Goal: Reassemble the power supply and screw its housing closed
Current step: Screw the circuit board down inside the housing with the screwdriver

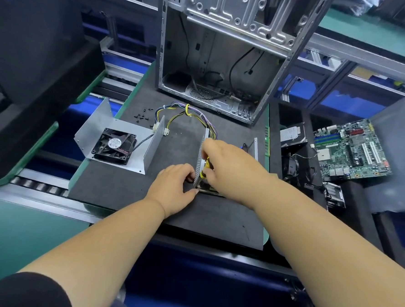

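Open grey metal power supply base (204, 153) sits just in front of the bare computer case (217, 47). Left hand (174, 187) pinches its near corner, right hand (226, 169) grips a yellow-black screwdriver (206, 169) inside; a slip could gouge the board

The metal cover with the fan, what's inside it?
Inside the open metal cover sits a black fan, its cable running toward the cover's right wall. Whatever lies beneath the fan is hidden.

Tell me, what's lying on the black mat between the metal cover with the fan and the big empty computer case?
In the head view, small black screws lie scattered there, between the fan cover and the computer case, beside the colourful wire bundle.
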Demonstrator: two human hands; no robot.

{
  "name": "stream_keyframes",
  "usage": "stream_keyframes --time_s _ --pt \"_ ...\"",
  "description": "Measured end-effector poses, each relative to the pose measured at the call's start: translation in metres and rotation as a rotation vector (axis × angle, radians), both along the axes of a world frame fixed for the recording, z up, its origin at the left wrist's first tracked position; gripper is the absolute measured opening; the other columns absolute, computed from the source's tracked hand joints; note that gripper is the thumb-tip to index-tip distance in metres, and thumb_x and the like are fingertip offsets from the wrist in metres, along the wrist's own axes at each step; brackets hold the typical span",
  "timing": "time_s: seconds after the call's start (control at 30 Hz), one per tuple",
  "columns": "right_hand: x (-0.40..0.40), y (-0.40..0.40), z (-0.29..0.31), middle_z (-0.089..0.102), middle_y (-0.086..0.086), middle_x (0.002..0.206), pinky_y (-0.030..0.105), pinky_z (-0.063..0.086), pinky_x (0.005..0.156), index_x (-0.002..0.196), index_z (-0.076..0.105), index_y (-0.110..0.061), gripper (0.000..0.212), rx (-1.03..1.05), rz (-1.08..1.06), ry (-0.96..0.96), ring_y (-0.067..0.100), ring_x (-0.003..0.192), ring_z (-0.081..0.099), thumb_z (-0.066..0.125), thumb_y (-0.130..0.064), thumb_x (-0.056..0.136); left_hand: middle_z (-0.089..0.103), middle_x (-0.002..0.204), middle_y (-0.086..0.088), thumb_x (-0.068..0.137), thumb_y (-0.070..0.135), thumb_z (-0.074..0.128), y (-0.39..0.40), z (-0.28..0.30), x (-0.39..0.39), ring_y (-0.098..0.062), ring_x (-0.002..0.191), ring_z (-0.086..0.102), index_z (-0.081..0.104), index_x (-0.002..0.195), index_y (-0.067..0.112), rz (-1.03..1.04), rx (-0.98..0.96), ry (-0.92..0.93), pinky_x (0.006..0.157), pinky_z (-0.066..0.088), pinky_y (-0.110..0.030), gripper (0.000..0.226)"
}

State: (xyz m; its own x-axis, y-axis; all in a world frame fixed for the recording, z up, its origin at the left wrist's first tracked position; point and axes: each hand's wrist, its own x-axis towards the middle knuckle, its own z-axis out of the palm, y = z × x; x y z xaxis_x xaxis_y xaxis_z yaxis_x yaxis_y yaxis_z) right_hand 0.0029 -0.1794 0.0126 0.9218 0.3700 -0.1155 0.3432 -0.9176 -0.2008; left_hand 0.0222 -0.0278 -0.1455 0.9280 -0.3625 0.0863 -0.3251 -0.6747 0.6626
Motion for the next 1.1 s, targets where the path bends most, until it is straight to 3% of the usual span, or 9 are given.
stream_keyframes --time_s 0.13,0.37,0.47,0.53,0.67,0.73,0.87,0.93,1.1 --pt "0.004 -0.002 0.003 0.058 0.001 0.097 0.041 0.049 0.077 0.098 0.056 -0.016 0.016 -0.004 0.020 0.030 0.024 0.087 0.055 0.061 -0.030 0.093 0.053 0.088 0.018 0.077 0.032 0.071 0.001 0.000 0.000 -0.010 0.086 0.044 0.051 0.093 0.028 -0.001 0.002 -0.008 0.085 0.043 -0.036 0.026" --pt "0.004 0.001 -0.005 0.059 0.005 0.103 0.043 0.046 0.081 0.108 0.054 -0.012 0.016 -0.145 0.151 -0.074 0.028 0.094 0.054 0.054 -0.024 0.098 0.057 0.091 0.017 0.078 0.030 0.071 0.001 -0.001 0.000 -0.010 0.089 0.046 0.057 0.102 0.026 -0.001 -0.010 0.011 0.089 0.043 -0.036 0.028" --pt "-0.001 0.002 -0.008 0.053 0.001 0.092 0.039 0.045 0.071 0.096 0.046 -0.013 0.013 -0.156 0.147 -0.108 0.027 0.086 0.053 0.055 -0.023 0.097 0.056 0.089 0.017 0.077 0.030 0.070 0.001 -0.001 0.000 -0.010 0.087 0.045 0.053 0.094 0.027 -0.005 -0.008 0.002 0.086 0.042 -0.035 0.024" --pt "-0.007 0.003 -0.011 0.043 -0.001 0.081 0.034 0.035 0.059 0.089 0.038 -0.017 0.022 -0.174 0.113 -0.104 0.025 0.075 0.048 0.050 -0.032 0.099 0.051 0.082 0.019 0.077 0.030 0.070 0.000 0.000 -0.001 -0.010 0.083 0.042 0.047 0.088 0.030 -0.004 -0.001 -0.005 0.082 0.040 -0.033 0.026" --pt "-0.012 0.003 -0.016 0.043 -0.003 0.067 0.028 0.020 0.049 0.081 0.052 -0.021 0.037 -0.325 -0.012 -0.190 0.024 0.064 0.044 0.037 -0.049 0.099 0.057 0.087 0.018 0.078 0.031 0.068 0.000 -0.001 -0.001 -0.012 0.089 0.049 0.051 0.089 0.028 -0.005 -0.010 0.002 0.087 0.043 -0.036 0.021" --pt "-0.012 0.001 -0.015 0.039 -0.004 0.061 0.027 0.017 0.047 0.070 0.047 -0.020 0.044 -0.340 -0.069 -0.215 0.023 0.061 0.043 0.035 -0.053 0.098 0.060 0.093 0.017 0.078 0.032 0.069 0.000 -0.002 -0.001 -0.012 0.092 0.050 0.055 0.093 0.028 -0.005 -0.009 0.004 0.090 0.043 -0.037 0.020" --pt "-0.013 -0.005 -0.013 0.051 0.001 0.083 0.036 0.030 0.062 0.090 0.052 -0.013 0.026 -0.147 -0.009 -0.218 0.026 0.074 0.045 0.045 -0.037 0.095 0.057 0.091 0.018 0.077 0.032 0.071 0.000 -0.003 -0.001 -0.010 0.089 0.048 0.053 0.094 0.028 0.003 -0.006 -0.010 0.088 0.043 -0.036 0.026" --pt "-0.013 -0.008 -0.011 0.055 0.002 0.091 0.036 0.029 0.064 0.101 0.053 -0.010 0.019 -0.026 0.045 -0.174 0.028 0.078 0.048 0.050 -0.028 0.095 0.056 0.089 0.018 0.076 0.033 0.072 0.000 -0.003 -0.001 -0.010 0.089 0.048 0.050 0.092 0.029 0.003 -0.010 -0.009 0.087 0.043 -0.035 0.027" --pt "-0.008 -0.014 -0.015 0.043 -0.003 0.070 0.033 0.023 0.049 0.094 0.038 -0.019 0.029 -0.199 -0.017 -0.212 0.027 0.063 0.042 0.042 -0.046 0.101 0.057 0.089 0.018 0.076 0.033 0.072 0.001 -0.003 -0.001 -0.010 0.089 0.049 0.048 0.092 0.031 0.002 -0.013 -0.009 0.086 0.041 -0.034 0.028"
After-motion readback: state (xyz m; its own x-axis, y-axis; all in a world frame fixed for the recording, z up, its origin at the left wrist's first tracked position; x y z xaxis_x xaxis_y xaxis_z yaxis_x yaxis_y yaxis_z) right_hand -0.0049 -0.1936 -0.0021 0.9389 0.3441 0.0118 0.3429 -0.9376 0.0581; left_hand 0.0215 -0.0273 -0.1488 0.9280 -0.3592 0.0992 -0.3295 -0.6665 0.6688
